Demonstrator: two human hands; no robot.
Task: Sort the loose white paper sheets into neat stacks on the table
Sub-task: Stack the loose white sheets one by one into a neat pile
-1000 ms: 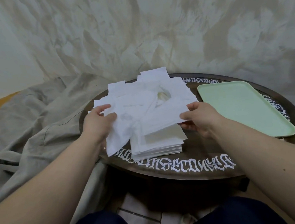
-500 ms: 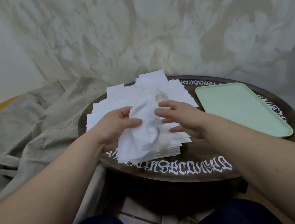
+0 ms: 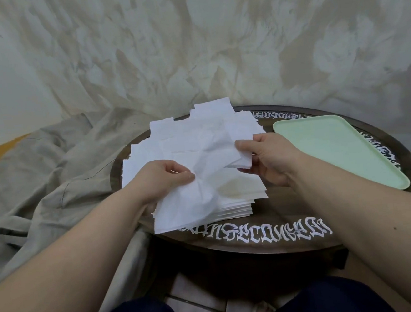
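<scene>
A crumpled white paper sheet (image 3: pixel 201 176) hangs between both hands above the table. My left hand (image 3: pixel 161 179) pinches its lower left part, and my right hand (image 3: pixel 266 158) pinches its right edge. Below it lies a neat stack of white sheets (image 3: pixel 243 197), the top one stained brownish. A loose heap of white sheets (image 3: pixel 197 134) spreads behind and to the left, on the round dark table (image 3: pixel 291 213).
A pale green tray (image 3: pixel 335 149) lies on the right side of the table. White lettering runs around the table rim. A grey cloth (image 3: pixel 52 174) is bunched to the left, and a draped sheet covers the wall behind. My knees are below the table edge.
The hands have moved apart from the middle, pulling the crumpled sheet out wider. My right hand has shifted right and now pinches the sheet's edge.
</scene>
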